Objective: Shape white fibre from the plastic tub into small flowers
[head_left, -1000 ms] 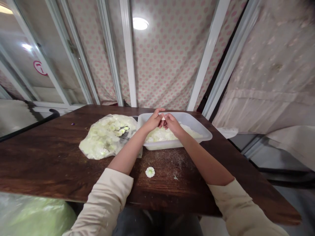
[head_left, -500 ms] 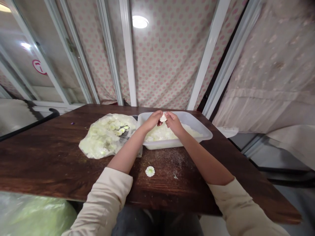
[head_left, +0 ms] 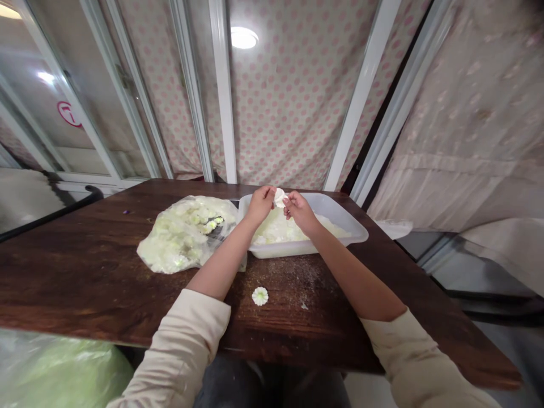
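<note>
Between my two hands is a small white artificial flower head [head_left: 280,198], pinched by its edges above a white plastic tub. My left hand [head_left: 262,203] grips its left side with fingers closed. My right hand [head_left: 297,207] holds the right side between thumb and fingers. Below them the translucent white tub [head_left: 359,233] contains a heap of whitish flower pieces [head_left: 280,228]. A single white flower head with a green centre [head_left: 260,296] lies on the dark wooden table [head_left: 293,334] between my forearms.
Left of the tub lies an open clear plastic bag [head_left: 181,235] full of white and pale green flower heads. Another bag with pale green contents [head_left: 72,371] sits low at the left, beside the table. Curtained glass panels [head_left: 293,102] stand behind the table.
My hands have lifted slightly and drawn a little apart. The white flower now shows wider and flatter between them.
</note>
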A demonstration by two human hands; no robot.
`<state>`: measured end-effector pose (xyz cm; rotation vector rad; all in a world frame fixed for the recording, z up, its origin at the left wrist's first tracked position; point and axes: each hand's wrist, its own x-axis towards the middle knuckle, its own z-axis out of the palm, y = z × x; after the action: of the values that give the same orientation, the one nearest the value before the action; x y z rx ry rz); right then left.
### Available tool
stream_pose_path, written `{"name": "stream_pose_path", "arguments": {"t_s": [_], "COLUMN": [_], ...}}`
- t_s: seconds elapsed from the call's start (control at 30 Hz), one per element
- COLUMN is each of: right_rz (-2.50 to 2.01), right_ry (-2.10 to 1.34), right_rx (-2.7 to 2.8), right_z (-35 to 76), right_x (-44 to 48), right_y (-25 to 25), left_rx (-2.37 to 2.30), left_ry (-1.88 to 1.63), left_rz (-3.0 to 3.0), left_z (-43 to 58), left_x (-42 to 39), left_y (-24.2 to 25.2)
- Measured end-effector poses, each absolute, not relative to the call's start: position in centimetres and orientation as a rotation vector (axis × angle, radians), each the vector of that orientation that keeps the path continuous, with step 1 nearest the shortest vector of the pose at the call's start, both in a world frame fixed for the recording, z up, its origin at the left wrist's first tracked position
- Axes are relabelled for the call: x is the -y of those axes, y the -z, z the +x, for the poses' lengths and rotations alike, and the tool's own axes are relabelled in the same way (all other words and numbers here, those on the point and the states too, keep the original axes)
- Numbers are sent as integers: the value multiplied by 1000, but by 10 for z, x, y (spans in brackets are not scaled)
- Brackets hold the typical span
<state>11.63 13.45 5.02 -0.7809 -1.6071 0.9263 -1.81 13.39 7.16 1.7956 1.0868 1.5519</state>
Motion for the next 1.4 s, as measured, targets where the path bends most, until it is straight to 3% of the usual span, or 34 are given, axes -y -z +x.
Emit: {"name": "stream_pose_path", "arguments": {"t_s": [0.33, 0.63, 1.0, 1.4], "right_rz": [-876, -841, -941, -1060], "right_ry": [-1180, -1313, -1108, -916], "right_rx": [1159, 1426, 1465, 1256], "right_z": [119, 118, 117, 124], "right_x": [-128, -119, -126, -133], "right_y": [-58, -65, -57, -55], "left_rx": [-1011, -891, -777, -1103], "left_ry": [-1514, -1426, -1169, -1242], "left_rz": [1740, 1782, 1813, 1806], "left_z": [-18, -16, -12, -15], "left_x": [-145, -135, -134, -134], "left_y": [-64, -69, -64, -66]}}
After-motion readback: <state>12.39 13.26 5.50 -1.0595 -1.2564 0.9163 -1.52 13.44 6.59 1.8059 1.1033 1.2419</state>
